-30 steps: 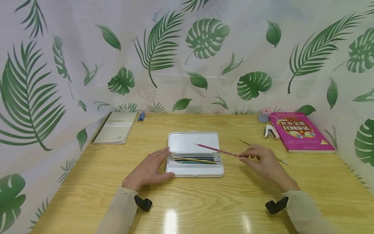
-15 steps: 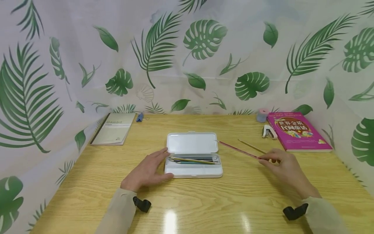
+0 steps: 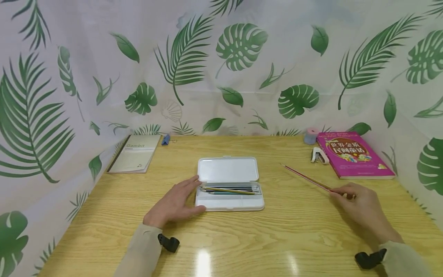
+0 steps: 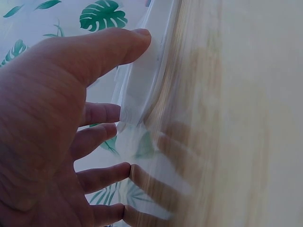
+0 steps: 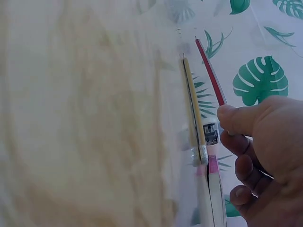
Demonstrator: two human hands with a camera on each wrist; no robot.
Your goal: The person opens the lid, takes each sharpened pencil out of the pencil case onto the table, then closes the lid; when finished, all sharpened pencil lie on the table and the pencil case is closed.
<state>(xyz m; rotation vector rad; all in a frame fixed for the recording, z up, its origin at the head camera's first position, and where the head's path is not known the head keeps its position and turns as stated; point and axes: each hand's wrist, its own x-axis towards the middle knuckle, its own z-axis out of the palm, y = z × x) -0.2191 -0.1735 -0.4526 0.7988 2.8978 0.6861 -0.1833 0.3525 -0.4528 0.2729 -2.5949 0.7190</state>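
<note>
An open white pencil case [image 3: 221, 203] lies mid-table, its lid folded back, with several pencils [image 3: 230, 189] in the rear compartment. My left hand [image 3: 174, 204] is at its left end, thumb at the front corner and index finger near the hinge, fingers spread. My right hand [image 3: 361, 206] pinches a red pencil [image 5: 209, 71] near its end between thumb and fingers. Tip pointing away to the left, this pencil overlaps a yellow pencil [image 5: 193, 101] in the head view. In the right wrist view the yellow one lies on the table, apart from the red one.
A pink book [image 3: 356, 156] sits at the back right, beside a white stapler [image 3: 319, 156] and a small pink-and-blue object [image 3: 311, 136]. A notebook [image 3: 135, 154] and a blue binder clip [image 3: 166, 139] lie back left. A leaf-print cloth [image 3: 221, 77] hangs behind the table.
My right hand has carried the red pencil rightward from over the pencil case to beside the yellow pencil. My left hand stays at the case.
</note>
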